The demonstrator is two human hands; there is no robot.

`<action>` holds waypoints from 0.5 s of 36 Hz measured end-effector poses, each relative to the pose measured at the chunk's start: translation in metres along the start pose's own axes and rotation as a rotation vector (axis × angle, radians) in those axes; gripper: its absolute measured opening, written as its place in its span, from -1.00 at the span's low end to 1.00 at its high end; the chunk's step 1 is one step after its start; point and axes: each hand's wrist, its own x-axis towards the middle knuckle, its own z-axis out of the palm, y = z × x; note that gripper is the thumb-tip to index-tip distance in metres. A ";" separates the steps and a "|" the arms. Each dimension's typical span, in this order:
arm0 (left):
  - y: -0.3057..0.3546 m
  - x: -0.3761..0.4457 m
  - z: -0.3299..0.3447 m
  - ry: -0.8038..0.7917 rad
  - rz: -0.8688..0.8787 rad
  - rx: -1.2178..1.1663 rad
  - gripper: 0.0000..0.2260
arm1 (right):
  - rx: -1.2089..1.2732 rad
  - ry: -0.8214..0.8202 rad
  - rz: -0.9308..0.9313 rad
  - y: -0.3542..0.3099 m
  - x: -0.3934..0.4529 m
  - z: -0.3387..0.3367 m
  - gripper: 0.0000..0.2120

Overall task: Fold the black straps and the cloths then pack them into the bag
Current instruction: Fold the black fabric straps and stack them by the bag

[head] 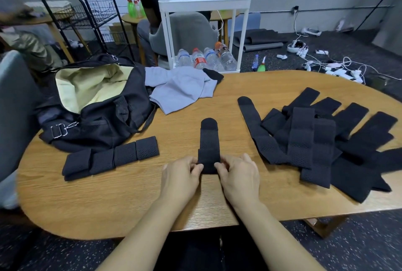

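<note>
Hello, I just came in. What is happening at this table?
A person is folding black straps at a wooden table. The left hand and the right hand pinch the near, folded end of one strap that lies straight ahead. Four folded straps sit in a row to the left, and a pile of unfolded straps waits on the right. The black bag lies open, and a grey cloth beside it is not yet folded.

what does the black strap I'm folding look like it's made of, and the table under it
The strap looks like a soft, matte stretch fabric, possibly neoprene: rows of small perforations show, and it bends easily where the left hand and right hand pinch it. The table looks like light wood or wood veneer, with visible grain and a satin finish.
</note>
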 end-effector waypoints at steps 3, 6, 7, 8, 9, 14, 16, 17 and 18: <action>0.003 0.004 -0.001 -0.014 -0.014 0.059 -0.79 | -0.004 -0.016 0.030 0.000 0.003 0.002 -0.83; 0.004 0.008 -0.001 -0.023 -0.001 0.136 -0.76 | -0.002 -0.022 0.036 0.000 0.005 0.003 -0.77; 0.004 0.009 -0.001 -0.023 0.012 0.160 -0.75 | 0.000 -0.016 0.031 0.000 0.006 0.003 -0.74; 0.004 0.009 -0.001 -0.022 0.025 0.185 -0.74 | -0.004 -0.012 0.019 0.001 0.006 0.003 -0.71; 0.004 0.010 -0.001 -0.017 0.039 0.205 -0.74 | -0.021 -0.012 0.003 0.001 0.007 0.003 -0.69; 0.004 0.011 0.000 0.017 0.101 0.246 -0.76 | -0.215 0.001 -0.140 0.004 0.008 0.007 -0.72; 0.003 0.011 0.001 0.021 0.138 0.254 -0.74 | -0.275 0.034 -0.197 0.005 0.008 0.010 -0.72; 0.002 0.011 0.001 0.017 0.160 0.261 -0.72 | -0.291 0.045 -0.226 0.006 0.008 0.010 -0.73; 0.000 0.011 0.002 0.010 0.184 0.272 -0.69 | -0.301 0.052 -0.249 0.006 0.008 0.011 -0.74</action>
